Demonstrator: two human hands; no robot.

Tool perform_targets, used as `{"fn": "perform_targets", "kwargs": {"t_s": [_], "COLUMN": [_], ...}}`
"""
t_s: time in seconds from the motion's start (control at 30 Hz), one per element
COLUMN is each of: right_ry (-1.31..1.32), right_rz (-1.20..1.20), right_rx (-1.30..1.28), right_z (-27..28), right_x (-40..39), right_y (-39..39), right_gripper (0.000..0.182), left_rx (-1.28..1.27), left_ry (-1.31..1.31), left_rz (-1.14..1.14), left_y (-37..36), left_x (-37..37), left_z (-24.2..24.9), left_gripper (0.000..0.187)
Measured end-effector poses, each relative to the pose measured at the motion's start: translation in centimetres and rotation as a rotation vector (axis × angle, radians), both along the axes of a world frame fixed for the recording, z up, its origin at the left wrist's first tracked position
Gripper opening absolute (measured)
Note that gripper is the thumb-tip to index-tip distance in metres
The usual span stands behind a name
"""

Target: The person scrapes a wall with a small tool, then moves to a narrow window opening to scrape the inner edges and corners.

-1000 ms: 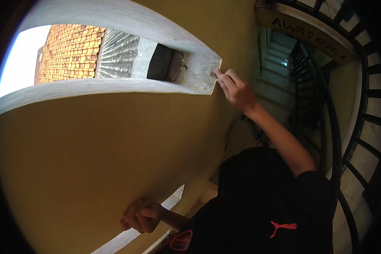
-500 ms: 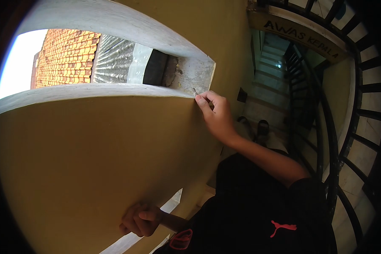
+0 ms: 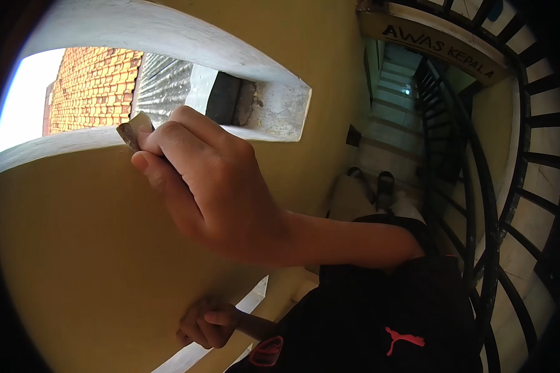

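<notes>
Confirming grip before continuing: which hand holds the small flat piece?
The right hand, pinching the piece near the window opening; the left hand, lower in view, curled, shows nothing held.

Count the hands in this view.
2: the right hand, pinching a small piece before the wall opening; the left hand, curled, lower in view by the yellowish wall. No others show.
</notes>
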State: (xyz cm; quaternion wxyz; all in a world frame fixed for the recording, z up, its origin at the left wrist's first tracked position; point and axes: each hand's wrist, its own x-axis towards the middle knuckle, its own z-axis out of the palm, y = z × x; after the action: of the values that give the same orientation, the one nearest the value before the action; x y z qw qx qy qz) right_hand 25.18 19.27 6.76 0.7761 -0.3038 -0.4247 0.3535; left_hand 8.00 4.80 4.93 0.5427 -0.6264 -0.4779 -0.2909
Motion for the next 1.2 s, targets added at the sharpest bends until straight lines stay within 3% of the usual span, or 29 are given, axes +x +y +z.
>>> {"fn": "perform_targets", "kwargs": {"t_s": [0.27, 0.33, 0.57, 0.77, 0.87, 1.03, 1.2], "right_ry": [-0.271, -0.372, -0.778, -1.255, -1.227, -1.128, -0.766], "right_rz": [-0.129, -0.066, -0.072, -0.167, -0.205, -0.243, -0.305], "right_rx": [-0.158, -0.243, -0.114, 0.127, 0.253, 0.093, -0.084], "right_z": [-9.2, -12.4, -24.2, -24.0, -25.1, -25.4, -26.1], "right_x": [0.8, 2.0, 5.1, 8.7, 9.7, 11.1, 7.9], "right_y": [-1.0, -0.6, -0.7, 2.2, 4.3, 6.9, 6.0], "right_gripper": [0.011, 0.014, 0.013, 0.031, 0.031, 0.020, 0.008], "left_rx": [0.008, -0.015, 0.020, -0.040, -0.006, 0.002, 0.017], "left_ry": [-0.010, -0.007, -0.003, -0.003, -0.016, -0.033, -0.040], "left_rz": [-0.009, -0.014, -0.095, -0.092, -0.083, -0.052, -0.016], "left_y": [-0.2, -0.7, 0.0, -1.4, -1.4, -1.2, -0.9], "left_x": [-0.4, -0.8, -0.6, -1.6, -1.7, -1.6, -1.0], "left_z": [-0.2, -0.2, -0.1, -0.2, -0.1, -0.1, 0.0], "left_gripper": [0.047, 0.041, 0.043, 0.043, 0.044, 0.044, 0.043]}}
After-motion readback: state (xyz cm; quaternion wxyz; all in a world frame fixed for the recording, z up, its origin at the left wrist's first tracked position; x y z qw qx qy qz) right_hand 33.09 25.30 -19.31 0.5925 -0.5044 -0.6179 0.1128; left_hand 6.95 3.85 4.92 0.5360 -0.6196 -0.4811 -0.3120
